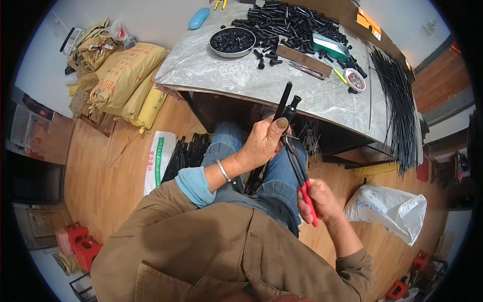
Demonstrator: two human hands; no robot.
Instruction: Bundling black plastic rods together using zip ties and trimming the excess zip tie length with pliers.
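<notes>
My left hand [262,141] is closed around slim black parts above my knees, its thumb lying across them. Out of the top of that fist stick a straight black rod [284,98] and a thicker black tubular piece [292,107] with a flared end. In my right hand [322,200] are pliers with red handles [308,201] and long dark arms. The jaws of the pliers reach up to the parts beside my left fingers; their exact grip is hidden there.
On the grey marbled table [201,75] lie a heap of black tubular pieces [287,20], a round dish of small black parts [232,41], a small bowl [355,80] and long black wires [395,100]. Dark strips [186,153] lie by my left leg; a white sack [385,209] sits right.
</notes>
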